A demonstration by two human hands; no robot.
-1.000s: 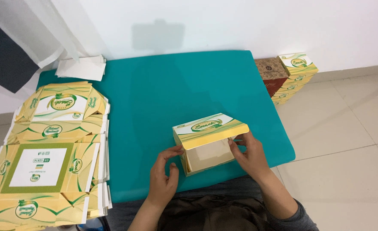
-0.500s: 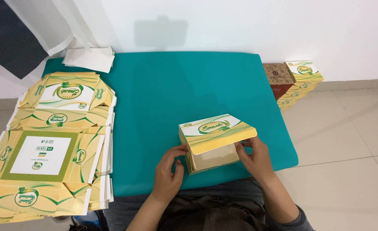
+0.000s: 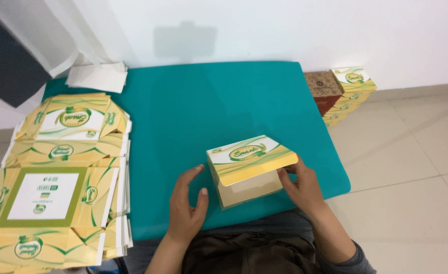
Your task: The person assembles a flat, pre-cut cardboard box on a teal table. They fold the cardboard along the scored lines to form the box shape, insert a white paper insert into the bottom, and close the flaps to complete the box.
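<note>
Folded cardboard box [image 3: 249, 170] sits on the teal table [image 3: 193, 111], near the front edge, right of centre, just in front of my lap. It's yellow and white with green swirls; lid flap [image 3: 254, 163] hangs out over the front, not tucked, pale inside wall visible under it. My right hand [image 3: 301, 186] is on the box's right end: fingers curled, thumb up at the lid's corner, gripping that side. My left hand [image 3: 186, 203] is just beside the box's left end, palm facing it, fingers loosely spread and half open, holding nothing; thumb tip is close to the lower left corner, can't tell if it actually touches. Left of me, a big stack of flat unfolded box blanks [image 3: 56, 177], same print, runs along the table's left side and overhangs the front edge. Behind that, at the back left corner, a small pile of white sheets [image 3: 98, 76]. Off the table's far right, on the tiled floor against the wall, a stack of finished boxes [image 3: 353, 89] with a brown box [image 3: 321, 86] next to it.
</note>
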